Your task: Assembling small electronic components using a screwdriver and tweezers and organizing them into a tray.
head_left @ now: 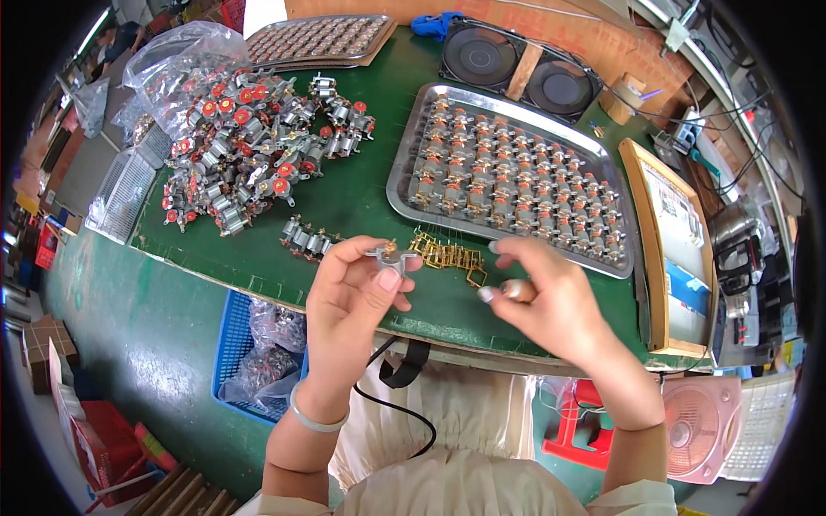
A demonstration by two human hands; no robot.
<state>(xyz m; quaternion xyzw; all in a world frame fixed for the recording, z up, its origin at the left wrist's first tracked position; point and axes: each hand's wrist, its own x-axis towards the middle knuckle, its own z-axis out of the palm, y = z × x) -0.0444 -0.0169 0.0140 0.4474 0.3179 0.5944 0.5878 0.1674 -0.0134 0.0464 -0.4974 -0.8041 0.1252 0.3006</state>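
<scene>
My left hand (348, 297) pinches a small silver motor (393, 260) with a brass-coloured end, between thumb and fingers, above the table's front edge. To its right, my right hand (551, 297) hangs with thumb and forefinger apart and nothing visible between them. Between the hands lies a row of thin brass wire frames (443, 254) on the green tabletop. A short row of similar small motors (308, 238) rests just beyond my left hand. Past my right hand, a metal tray (397, 193) holds many such motors standing in rows.
A large heap of red-capped motors (249, 138) spills from a clear plastic bag (185, 64) at the left. Behind stand a second filled tray (323, 39) and twin black fans (482, 56). A wooden-framed box (658, 258) borders the right. Below sits a blue basket (225, 353).
</scene>
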